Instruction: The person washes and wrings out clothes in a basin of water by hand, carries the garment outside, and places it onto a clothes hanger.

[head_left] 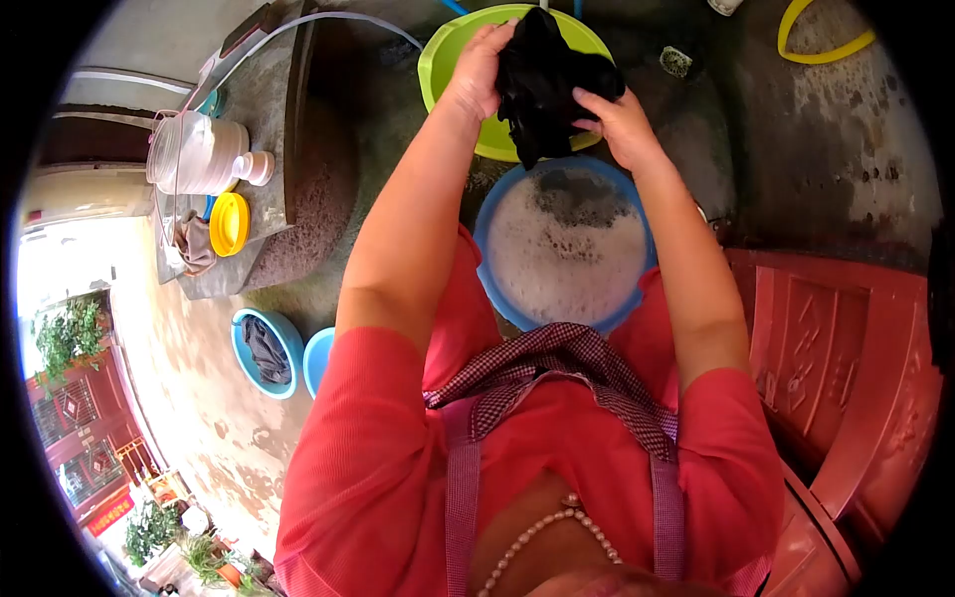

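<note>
Currently, both hands hold a black cloth (542, 90) up over the green basin (434, 75), with its lowest tip near the edge where that basin meets the blue basin (485, 239). The left hand (481, 72) has its fingers closed on the cloth's left edge, their tips partly lost against the dark folds. The right hand (619, 121) pinches the other side, thumb in front and the remaining fingers below; how far they run behind the fabric I cannot tell. The cloth is so dark that its shape is hard to read (it could be any sort of garment), and it hides much of the green basin's inside, so whether it touches the bottom cannot be made out.

The blue basin sits between the knees, full of pale foam (577, 269) that covers most of the water; the right forearm passes over its right edge. To the left, a small tub (239, 343) holds dark fabric, and a second tub (316, 360) beside it is mostly covered by the red sleeve (358, 438).

On the worktop (271, 129) stand a cloudy container (204, 154) whose contents are unclear, a yellow lid (230, 225) and a crumpled brown rag (195, 245). A pale hose (343, 16) curves behind toward the green basin, its end out of sight. At upper right, a yellow loop (818, 55) is cut off by the lens's dark border.
</note>
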`<state>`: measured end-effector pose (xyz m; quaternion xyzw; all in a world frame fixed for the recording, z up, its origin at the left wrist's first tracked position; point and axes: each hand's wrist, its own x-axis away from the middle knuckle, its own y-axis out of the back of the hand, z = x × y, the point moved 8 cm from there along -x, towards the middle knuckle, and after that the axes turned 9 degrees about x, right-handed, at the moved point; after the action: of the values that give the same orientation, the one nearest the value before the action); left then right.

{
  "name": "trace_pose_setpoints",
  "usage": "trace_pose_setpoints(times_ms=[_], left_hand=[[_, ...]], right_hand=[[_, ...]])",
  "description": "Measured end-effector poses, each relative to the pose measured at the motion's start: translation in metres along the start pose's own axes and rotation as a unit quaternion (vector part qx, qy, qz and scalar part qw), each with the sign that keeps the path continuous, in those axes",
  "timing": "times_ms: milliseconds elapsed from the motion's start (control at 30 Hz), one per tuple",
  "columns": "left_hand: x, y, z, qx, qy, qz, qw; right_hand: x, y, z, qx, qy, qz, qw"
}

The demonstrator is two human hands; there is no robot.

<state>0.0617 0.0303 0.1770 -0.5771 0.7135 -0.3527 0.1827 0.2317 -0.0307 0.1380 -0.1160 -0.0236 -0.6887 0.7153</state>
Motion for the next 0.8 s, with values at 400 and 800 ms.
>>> trace_pose_setpoints(times_ms=[400,800], left_hand=[[-0.028,0.092,-0.026,0.05,-0.081,-0.125,0.988],[-0.01,0.088,0.033,-0.653,0.148,0.058,0.741]], right_hand=[[-0.016,0.048,-0.012,-0.304,-0.016,-0.204,0.93],[-0.023,-0.01,0.09,-0.361,0.11,0.146,0.915]])
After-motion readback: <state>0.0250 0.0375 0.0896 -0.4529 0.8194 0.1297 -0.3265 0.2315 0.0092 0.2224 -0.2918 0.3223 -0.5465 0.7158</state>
